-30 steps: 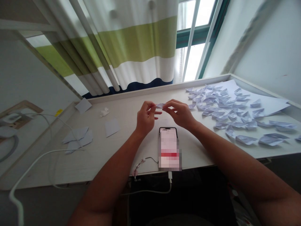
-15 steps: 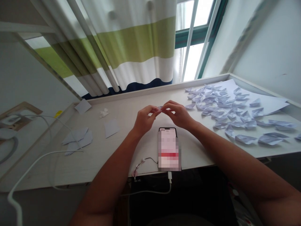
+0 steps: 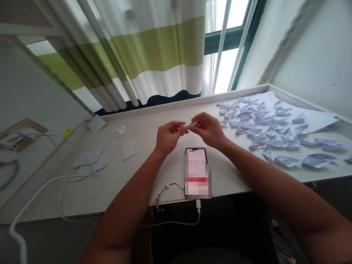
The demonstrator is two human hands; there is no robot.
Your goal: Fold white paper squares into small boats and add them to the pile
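Observation:
Between my two hands is a small piece of folded white paper (image 3: pixel 191 125), held above the middle of the desk. My left hand (image 3: pixel 168 137) pinches its left end between thumb and fingers. On the other end, my right hand (image 3: pixel 209 129) has its thumb below and its fingers above. Much of the paper is hidden by the fingers, so its exact shape is unclear. Many folded paper boats (image 3: pixel 255 121) lie spread over the right side of the desk, the nearest ones just beyond my right hand.
A phone (image 3: pixel 195 172) lies below my hands, with a white charging cable (image 3: pixel 198 207) plugged in and a beaded strap (image 3: pixel 162 193). White paper sheets (image 3: pixel 90 159) and a single square (image 3: pixel 130 149) lie left, near a crumpled white scrap (image 3: pixel 121 131). Larger sheets (image 3: pixel 313 119) lie under the boats.
My fingers have opened out slightly along the folded paper, and more of it shows between them now. My right hand has risen a little. The things on the desk stay put.

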